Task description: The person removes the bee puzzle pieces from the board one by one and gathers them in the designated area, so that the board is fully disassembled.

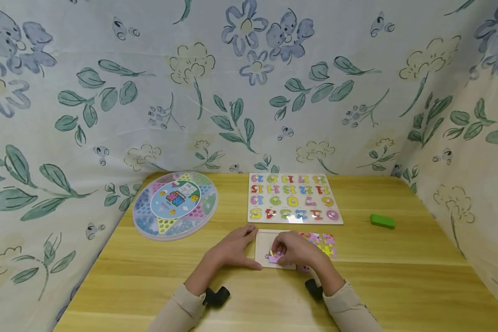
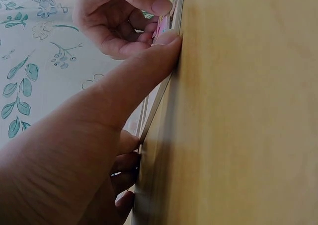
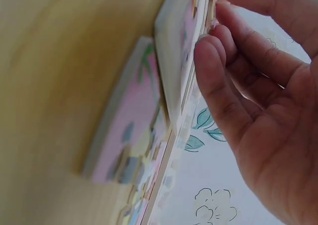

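A shallow wooden puzzle tray (image 1: 263,237) lies in front of the person, with a few pink and purple jigsaw pieces (image 1: 274,259) in its lower part. At its left side, the left hand (image 1: 234,247) holds the tray, thumb along the near edge and fingers by the far left corner. The left thumb (image 2: 144,68) shows against that edge in the left wrist view. Over the tray, the right hand (image 1: 297,249) pinches a small jigsaw piece (image 3: 212,11), mostly hidden behind its fingertips. Loose jigsaw pieces (image 1: 328,250) lie right of the tray, partly covered by the right forearm.
Behind the tray lies a number puzzle board (image 1: 294,199) with colourful numerals. A round game board (image 1: 175,205) with a star pattern stands back left. A green block (image 1: 382,221) rests on the wooden table (image 1: 406,281) to the right. Flowered cloth (image 1: 249,92) hangs behind.
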The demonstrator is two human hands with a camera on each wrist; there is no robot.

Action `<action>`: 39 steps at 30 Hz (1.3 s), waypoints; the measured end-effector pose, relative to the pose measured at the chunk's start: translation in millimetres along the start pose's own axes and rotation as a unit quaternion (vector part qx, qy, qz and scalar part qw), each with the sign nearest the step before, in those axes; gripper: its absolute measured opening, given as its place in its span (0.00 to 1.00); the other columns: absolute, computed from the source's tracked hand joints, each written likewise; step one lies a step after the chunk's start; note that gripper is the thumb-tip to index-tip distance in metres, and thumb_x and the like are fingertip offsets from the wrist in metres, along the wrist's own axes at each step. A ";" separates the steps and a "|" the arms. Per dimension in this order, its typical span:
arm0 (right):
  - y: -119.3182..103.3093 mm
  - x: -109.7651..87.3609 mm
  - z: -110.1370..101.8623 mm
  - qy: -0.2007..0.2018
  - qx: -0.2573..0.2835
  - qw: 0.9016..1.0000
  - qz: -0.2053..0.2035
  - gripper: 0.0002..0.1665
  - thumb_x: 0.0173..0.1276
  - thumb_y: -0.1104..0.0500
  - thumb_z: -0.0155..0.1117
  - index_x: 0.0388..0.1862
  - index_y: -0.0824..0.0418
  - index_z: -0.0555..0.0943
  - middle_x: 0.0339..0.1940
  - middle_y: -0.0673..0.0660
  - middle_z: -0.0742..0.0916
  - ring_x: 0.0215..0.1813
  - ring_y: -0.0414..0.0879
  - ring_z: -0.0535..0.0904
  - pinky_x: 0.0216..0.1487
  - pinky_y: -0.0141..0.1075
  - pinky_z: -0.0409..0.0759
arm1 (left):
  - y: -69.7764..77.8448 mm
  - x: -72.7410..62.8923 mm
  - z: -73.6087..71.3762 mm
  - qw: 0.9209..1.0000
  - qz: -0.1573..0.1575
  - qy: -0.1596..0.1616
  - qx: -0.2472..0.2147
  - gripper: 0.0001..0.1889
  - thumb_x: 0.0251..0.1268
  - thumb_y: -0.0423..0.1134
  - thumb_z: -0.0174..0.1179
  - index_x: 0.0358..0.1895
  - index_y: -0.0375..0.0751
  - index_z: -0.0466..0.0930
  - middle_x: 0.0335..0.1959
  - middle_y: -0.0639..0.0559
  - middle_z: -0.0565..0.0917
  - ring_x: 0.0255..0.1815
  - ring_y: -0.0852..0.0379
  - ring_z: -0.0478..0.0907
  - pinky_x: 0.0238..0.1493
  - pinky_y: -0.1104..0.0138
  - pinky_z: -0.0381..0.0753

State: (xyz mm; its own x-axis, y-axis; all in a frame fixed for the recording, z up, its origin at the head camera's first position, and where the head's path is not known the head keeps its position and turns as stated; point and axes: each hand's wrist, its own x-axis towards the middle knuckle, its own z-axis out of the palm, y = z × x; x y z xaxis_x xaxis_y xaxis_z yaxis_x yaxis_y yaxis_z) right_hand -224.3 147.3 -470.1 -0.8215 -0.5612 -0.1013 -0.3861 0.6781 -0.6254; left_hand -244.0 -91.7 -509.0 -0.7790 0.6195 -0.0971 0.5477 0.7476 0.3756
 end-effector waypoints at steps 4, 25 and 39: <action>1.2 -2.9 -1.8 0.001 0.000 1.000 0.005 0.13 0.48 0.67 0.76 0.34 0.59 0.83 0.28 0.49 0.83 0.31 0.40 0.76 0.32 0.28 0.76 | 1.3 -1.1 -1.2 1.000 -0.001 -0.001 -0.005 0.61 0.45 0.74 0.65 0.78 0.43 0.50 0.80 0.48 0.52 0.80 0.49 0.51 0.77 0.55 0.57; 13.9 -19.1 -15.6 0.005 0.033 0.999 0.018 0.15 0.48 0.64 0.78 0.36 0.59 0.83 0.29 0.50 0.83 0.32 0.41 0.75 0.32 0.29 0.77 | 5.5 -1.4 -4.2 1.000 0.000 -0.006 0.001 0.61 0.46 0.73 0.64 0.78 0.43 0.49 0.80 0.47 0.52 0.80 0.49 0.50 0.77 0.55 0.57; 36.0 -39.4 -26.4 0.016 0.023 0.999 0.019 0.16 0.48 0.63 0.78 0.35 0.59 0.82 0.30 0.50 0.82 0.32 0.40 0.74 0.32 0.28 0.76 | 0.6 -0.9 -1.9 1.000 0.012 0.000 0.007 0.60 0.46 0.71 0.66 0.78 0.42 0.49 0.80 0.45 0.52 0.80 0.46 0.51 0.77 0.53 0.58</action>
State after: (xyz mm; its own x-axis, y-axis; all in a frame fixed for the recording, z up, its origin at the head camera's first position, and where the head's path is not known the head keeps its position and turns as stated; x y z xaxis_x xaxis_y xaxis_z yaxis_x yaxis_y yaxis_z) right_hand -216.9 206.3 -468.2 -0.8484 -0.5197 -0.1009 -0.3359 0.6757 -0.6562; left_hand -243.5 -92.3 -507.0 -0.7652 0.6378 -0.0878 0.5710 0.7352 0.3653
